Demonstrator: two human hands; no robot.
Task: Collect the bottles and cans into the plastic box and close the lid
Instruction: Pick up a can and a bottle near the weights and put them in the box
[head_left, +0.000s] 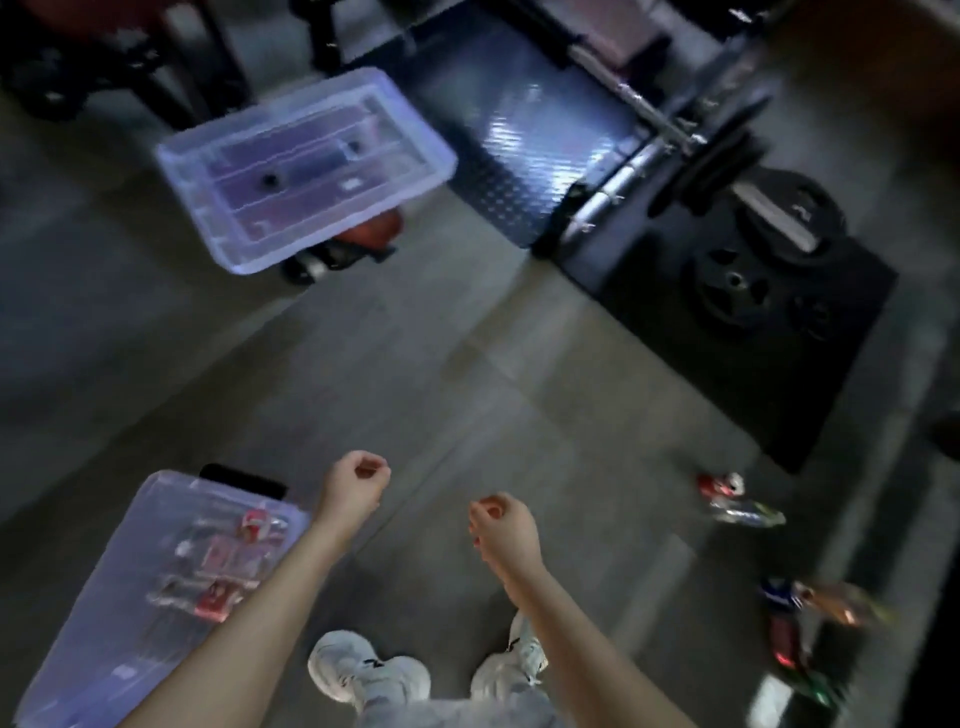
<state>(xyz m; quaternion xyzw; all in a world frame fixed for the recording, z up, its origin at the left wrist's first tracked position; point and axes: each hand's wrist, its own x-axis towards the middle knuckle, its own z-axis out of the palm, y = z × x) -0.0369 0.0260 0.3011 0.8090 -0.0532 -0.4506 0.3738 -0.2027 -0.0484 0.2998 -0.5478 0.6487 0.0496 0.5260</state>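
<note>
The clear plastic box (78, 649) stands on the floor at the lower left, with red cans (254, 525) and a bottle inside. Its clear lid (306, 166) rests on gym equipment farther off at the upper left. My left hand (356, 486) hovers just right of the box, fingers curled with nothing in them. A little to its right, my right hand (498, 525) is also curled shut and holds nothing. On the floor at the right lie a red can (719, 486), a clear bottle (748, 512), a blue can (776, 597), an amber bottle (836, 603) and a dark red can (784, 639).
A barbell (623, 171) and black weight plates (732, 286) lie on a black mat at the upper right. Dark equipment frames (156, 62) stand at the top left. My white shoes (363, 670) are at the bottom centre on the grey floor. The frame is blurred.
</note>
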